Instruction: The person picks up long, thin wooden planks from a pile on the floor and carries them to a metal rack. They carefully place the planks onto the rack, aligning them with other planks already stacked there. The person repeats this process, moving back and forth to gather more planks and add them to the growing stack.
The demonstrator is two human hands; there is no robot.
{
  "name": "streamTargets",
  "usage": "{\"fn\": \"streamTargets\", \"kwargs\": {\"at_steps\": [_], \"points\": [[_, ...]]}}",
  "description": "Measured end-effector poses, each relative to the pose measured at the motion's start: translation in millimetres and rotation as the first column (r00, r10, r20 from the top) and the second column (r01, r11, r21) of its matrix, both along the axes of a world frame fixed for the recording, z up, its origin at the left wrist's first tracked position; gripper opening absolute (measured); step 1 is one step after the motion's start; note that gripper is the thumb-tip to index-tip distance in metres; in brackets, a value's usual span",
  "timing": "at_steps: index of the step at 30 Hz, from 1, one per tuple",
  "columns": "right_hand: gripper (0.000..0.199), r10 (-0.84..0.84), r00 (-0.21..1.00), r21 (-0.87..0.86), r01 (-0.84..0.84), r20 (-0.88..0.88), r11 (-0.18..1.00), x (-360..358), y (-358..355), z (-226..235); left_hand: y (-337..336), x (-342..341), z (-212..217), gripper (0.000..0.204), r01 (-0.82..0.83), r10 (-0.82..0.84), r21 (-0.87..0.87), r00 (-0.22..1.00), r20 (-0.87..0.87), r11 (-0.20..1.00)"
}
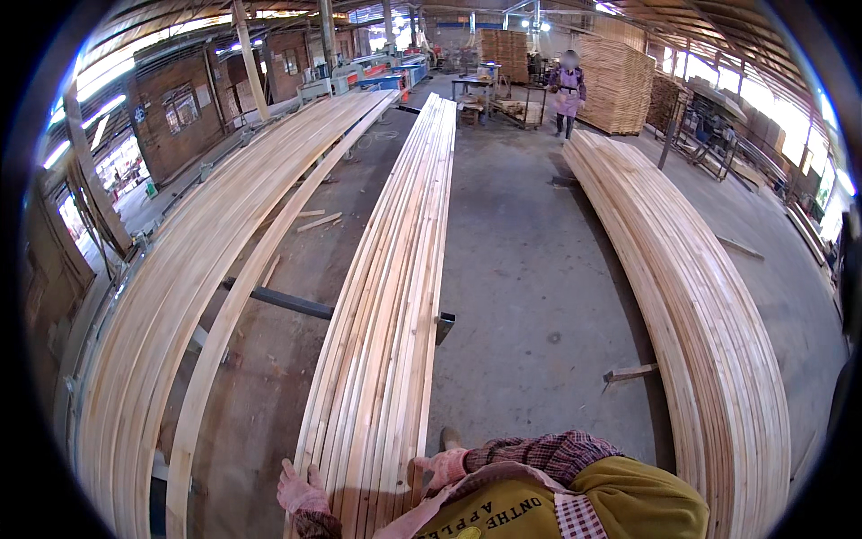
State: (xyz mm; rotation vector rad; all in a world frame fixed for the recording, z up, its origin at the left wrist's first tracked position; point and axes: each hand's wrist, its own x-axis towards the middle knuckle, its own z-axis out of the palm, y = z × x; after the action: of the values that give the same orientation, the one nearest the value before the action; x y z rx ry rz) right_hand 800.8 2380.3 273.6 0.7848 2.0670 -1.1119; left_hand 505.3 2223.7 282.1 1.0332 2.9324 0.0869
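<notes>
A long stack of pale wooden slats (395, 296) runs away from me down the middle of a workshop floor, resting on dark metal crossbars (287, 301). My left hand (301, 492), in a pink glove, lies against the left side of the stack's near end. On the right side of that same end rests my right hand (440, 467), also in a pink glove. Both hands touch the slats' outer edges; whether the fingers curl around a slat is hard to tell. My plaid sleeve and yellow apron (557, 499) fill the lower right.
A wider bed of slats (189, 287) lies to the left, another long stack (691, 305) to the right. Grey concrete floor (530, 269) with wood scraps separates them. A person (567, 90) stands far off beside tall timber piles (615, 85). Machines line the back left.
</notes>
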Motion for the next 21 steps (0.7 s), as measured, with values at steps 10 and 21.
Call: {"fn": "streamTargets", "kwargs": {"at_steps": [10, 21], "points": [[0.112, -0.115, 0.993, -0.138, 0.111, -0.022, 0.984, 9, -3, -56, 2, 0, -7, 0.077, 0.013, -0.012, 0.026, 1.000, -0.026, 1.000], [0.103, -0.081, 0.996, -0.107, 0.078, -0.028, 0.991, 8, 2, -6, -2, -1, -5, 0.073, 0.024, -0.022, 0.048, 0.999, -0.048, 0.999]]}}
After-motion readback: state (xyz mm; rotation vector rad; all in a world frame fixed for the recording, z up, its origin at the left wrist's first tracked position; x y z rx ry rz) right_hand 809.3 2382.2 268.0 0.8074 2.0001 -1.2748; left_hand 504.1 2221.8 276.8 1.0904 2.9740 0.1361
